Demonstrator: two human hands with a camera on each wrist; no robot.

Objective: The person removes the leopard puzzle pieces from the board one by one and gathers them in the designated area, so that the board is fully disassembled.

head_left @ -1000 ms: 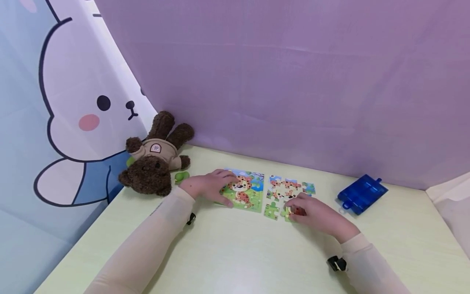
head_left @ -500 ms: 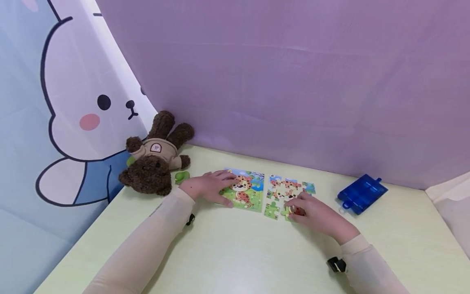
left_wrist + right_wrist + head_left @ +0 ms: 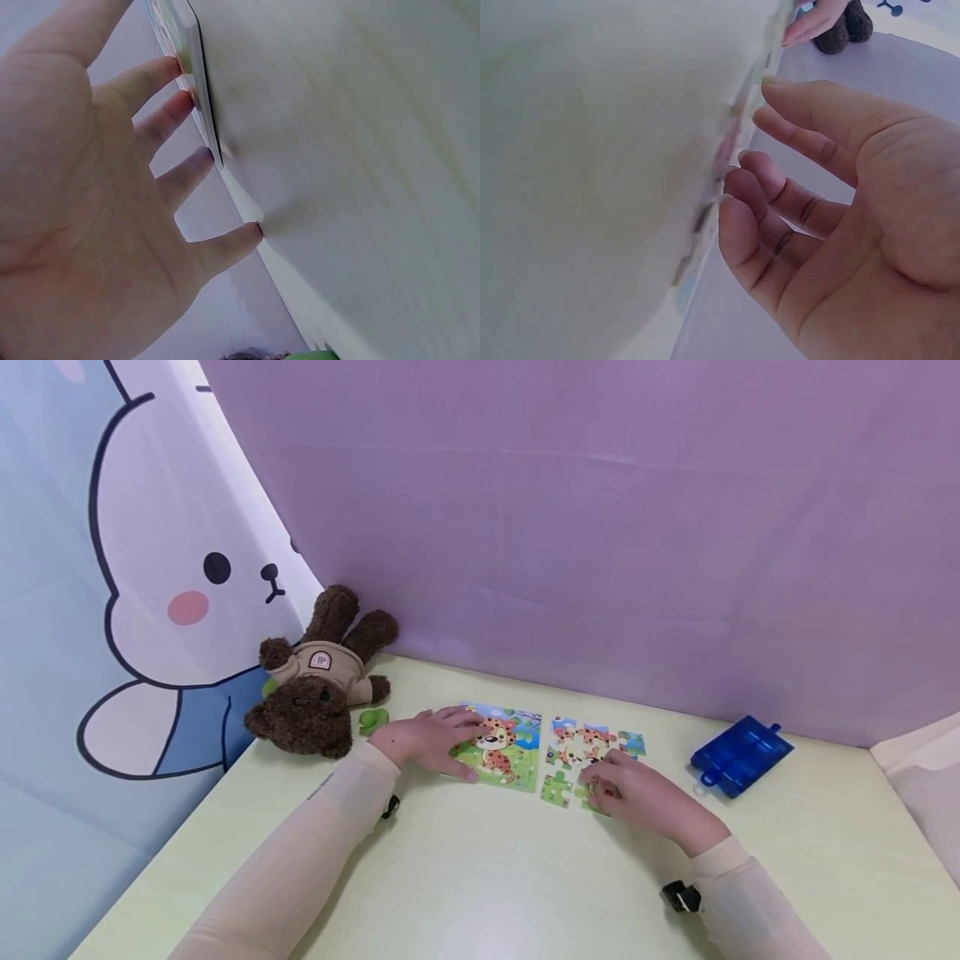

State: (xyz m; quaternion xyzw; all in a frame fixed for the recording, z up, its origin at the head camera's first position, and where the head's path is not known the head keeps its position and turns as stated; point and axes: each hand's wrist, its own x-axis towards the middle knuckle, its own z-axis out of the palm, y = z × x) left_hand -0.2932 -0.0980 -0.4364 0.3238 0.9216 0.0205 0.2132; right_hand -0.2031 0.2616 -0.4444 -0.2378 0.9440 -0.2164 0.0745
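My left hand (image 3: 438, 739) lies with fingers spread over the left part of a picture board (image 3: 513, 764) that shows a spotted leopard cub. In the left wrist view, several fingertips (image 3: 184, 97) touch the board's edge. To the right, jigsaw pieces (image 3: 557, 788) form a partly joined copy of that picture. My right hand (image 3: 633, 789) arches over the lower right pieces, its loosely bent fingertips at them and hiding some. Seen from the right wrist, the thumb and fingers stand apart, with no piece visible between them.
A brown teddy bear (image 3: 318, 693) lies on its back at the table's left, beside a small green object (image 3: 372, 721). Right of the puzzle lies a translucent blue case (image 3: 741, 756). A purple cloth (image 3: 562, 568) hangs behind the pale table (image 3: 487, 877).
My right hand has shifted slightly left over the lower pieces, covering more of the reddish one. My left hand stays in place on the picture board.
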